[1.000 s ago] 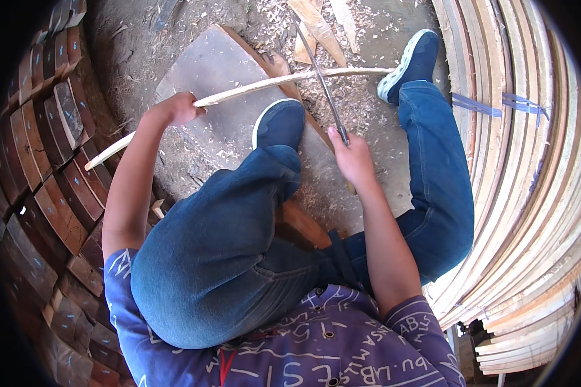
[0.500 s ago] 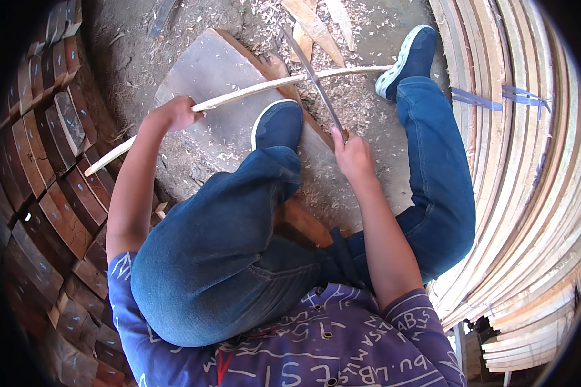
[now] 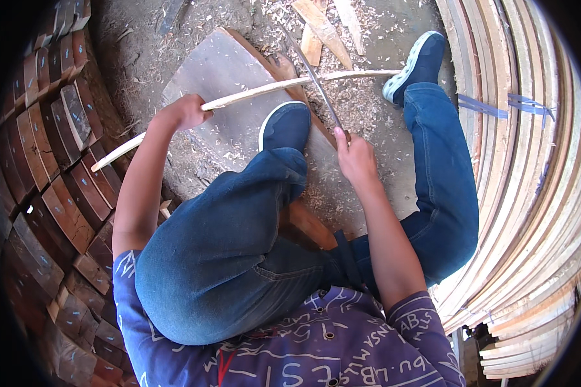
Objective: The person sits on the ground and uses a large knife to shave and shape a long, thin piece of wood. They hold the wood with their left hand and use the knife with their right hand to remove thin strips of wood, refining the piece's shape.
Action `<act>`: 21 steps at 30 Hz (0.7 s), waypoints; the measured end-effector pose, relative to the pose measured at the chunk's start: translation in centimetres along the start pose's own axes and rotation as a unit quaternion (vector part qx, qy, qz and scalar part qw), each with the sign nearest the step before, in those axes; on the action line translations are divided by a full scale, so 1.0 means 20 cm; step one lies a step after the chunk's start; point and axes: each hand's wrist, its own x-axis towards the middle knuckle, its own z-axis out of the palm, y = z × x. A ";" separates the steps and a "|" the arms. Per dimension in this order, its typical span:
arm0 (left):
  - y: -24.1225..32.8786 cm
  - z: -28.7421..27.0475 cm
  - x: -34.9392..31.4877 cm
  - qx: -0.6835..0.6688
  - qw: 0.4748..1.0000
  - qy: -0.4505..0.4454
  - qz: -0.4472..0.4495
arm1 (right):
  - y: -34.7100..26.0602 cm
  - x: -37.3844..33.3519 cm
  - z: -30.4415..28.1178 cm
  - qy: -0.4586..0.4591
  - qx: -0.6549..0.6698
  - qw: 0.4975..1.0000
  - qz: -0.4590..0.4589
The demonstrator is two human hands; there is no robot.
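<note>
My left hand is closed around a long, pale, peeled wooden stick. The stick's left end sticks out past my forearm, and its right end reaches the sole of my right shoe. In my right hand I grip a long, narrow knife by its handle, thumb along the top. Its blade crosses the stick between my two shoes and points away from me. Whether the edge bites into the wood cannot be made out. My left shoe stands on a thick wooden board just below the stick.
Wood shavings cover the ground around the board, with several flat wood offcuts at the far side. Stacked reddish-brown wood blocks rise at my left. Bundled pale planks, tied with bluish straps, stand close at my right.
The whole view has shifted slightly, so everything sits a little further right. My grips on the stick and knife are the same, and the blade still crosses at nearly the same spot.
</note>
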 end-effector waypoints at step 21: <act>-0.02 0.07 -0.02 -0.022 0.999 0.025 0.035 | -0.26 -0.14 -0.11 0.004 0.071 0.983 -0.167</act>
